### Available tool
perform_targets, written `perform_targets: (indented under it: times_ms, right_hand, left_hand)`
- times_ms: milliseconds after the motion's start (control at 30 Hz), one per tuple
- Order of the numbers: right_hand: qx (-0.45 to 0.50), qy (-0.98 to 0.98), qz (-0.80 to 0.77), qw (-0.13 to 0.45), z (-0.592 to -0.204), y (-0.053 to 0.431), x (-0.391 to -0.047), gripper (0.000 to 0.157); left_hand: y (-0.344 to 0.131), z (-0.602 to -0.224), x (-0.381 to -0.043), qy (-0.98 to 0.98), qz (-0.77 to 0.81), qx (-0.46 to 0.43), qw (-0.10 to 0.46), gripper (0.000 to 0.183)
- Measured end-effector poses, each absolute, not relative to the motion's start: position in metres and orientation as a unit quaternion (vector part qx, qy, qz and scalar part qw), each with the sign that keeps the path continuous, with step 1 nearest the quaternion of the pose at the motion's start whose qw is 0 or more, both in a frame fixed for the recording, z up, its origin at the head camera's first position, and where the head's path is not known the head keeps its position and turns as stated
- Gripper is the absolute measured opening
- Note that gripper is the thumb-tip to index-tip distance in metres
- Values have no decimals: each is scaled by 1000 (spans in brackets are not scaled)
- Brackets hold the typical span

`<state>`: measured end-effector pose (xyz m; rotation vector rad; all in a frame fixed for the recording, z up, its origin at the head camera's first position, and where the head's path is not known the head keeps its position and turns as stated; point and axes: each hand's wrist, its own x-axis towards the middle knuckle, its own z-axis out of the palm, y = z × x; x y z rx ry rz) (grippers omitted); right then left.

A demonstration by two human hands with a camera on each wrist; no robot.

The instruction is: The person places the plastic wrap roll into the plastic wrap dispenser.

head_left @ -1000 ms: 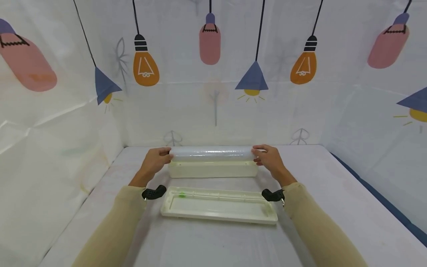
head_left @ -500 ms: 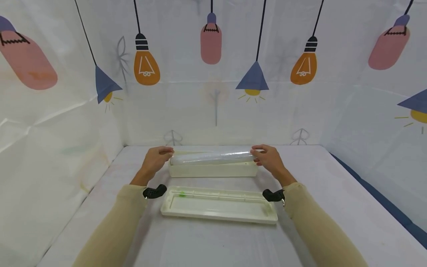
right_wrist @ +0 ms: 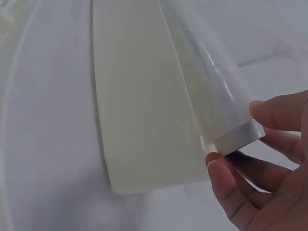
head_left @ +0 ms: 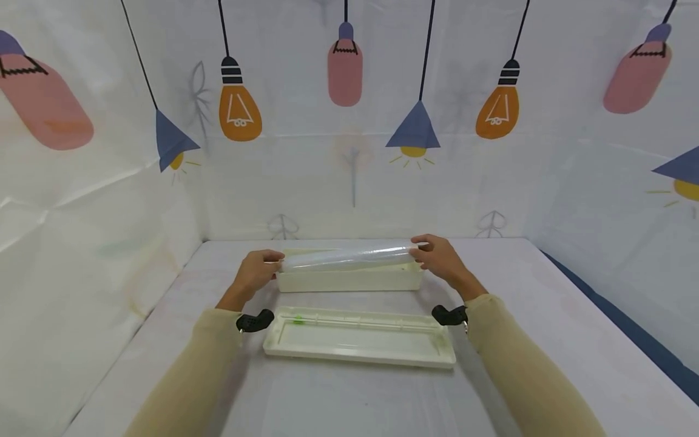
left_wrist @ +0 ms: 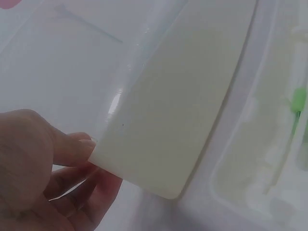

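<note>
A roll of plastic wrap (head_left: 349, 259) slants over the long cream box (head_left: 349, 281) in the head view, its left end low at the box and its right end raised. My right hand (head_left: 441, 261) pinches that raised end between thumb and fingers; the cardboard core end (right_wrist: 239, 137) shows in the right wrist view. At the box's left end, my left hand (head_left: 255, 274) grips the corner. Its thumb lies at the rim beside the roll, with the other fingers curled against the end wall (left_wrist: 139, 180).
Nearer to me lies the cream lid (head_left: 360, 351), inner side up, with a rail along it and a green slider (head_left: 298, 319). A white cloth (head_left: 349, 403) covers the table. Printed fabric walls (head_left: 306, 182) stand behind and at both sides.
The roll was level above the box a second ago; its left end has since dropped to the box. My left hand has lowered onto the box's end, while my right hand keeps the other end raised.
</note>
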<state>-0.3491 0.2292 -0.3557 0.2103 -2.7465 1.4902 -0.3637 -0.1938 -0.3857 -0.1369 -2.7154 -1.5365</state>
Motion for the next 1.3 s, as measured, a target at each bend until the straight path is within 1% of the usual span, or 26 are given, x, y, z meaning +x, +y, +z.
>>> perform_targets:
  times_ms: [333,567,800,1300]
  right_hand:
    - [66,-882,466,7,-353,231,-352,48]
    - [72,-879,471,-1,-357,236,-354,44]
    - [69,-876,478,7,-360,236,-357,43]
    - [75,-894,442,2,-363,234,-361,44]
  left_hand:
    - [-191,-382,-364,-877,-478,-43,9,33]
    - [-191,-386,-364,-878,-477,-33,-1,33]
    - [-191,-387,-363,-880,-474,-35,1,34]
    - [-197,-389,-360,-876,-481,-39,-8,36]
